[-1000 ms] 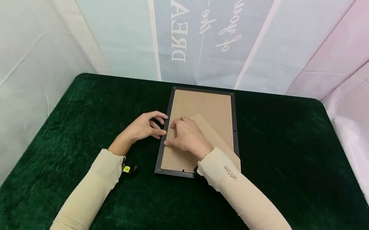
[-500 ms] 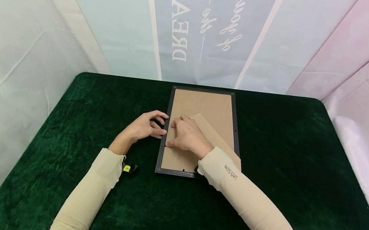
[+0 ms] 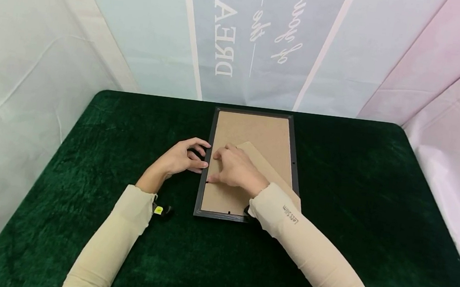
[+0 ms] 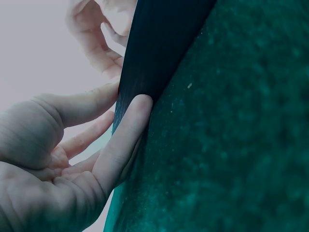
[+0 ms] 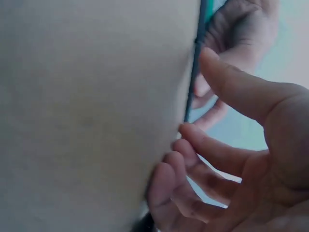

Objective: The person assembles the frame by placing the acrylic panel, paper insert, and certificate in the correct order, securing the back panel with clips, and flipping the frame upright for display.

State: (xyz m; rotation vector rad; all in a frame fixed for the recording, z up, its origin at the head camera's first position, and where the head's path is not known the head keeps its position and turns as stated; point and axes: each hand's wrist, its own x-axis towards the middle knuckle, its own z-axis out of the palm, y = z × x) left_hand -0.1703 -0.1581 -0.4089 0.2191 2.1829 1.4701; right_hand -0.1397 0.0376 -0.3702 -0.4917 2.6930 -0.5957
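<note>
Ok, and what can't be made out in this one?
Near right corner of the frame: head view, behind the right sleeve.
Part of the cardboard flap: head view, under the right hand.
Banner lettering: head view, cut off by the top edge.
Any print on the yellow tag: head view, too small.
Dark thing: right wrist view, blurred and cut off by the bottom edge.

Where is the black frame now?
In the head view, the black frame lies centrally on green cloth, reaching near its far edge; the left hand touches the frame's left side.
</note>
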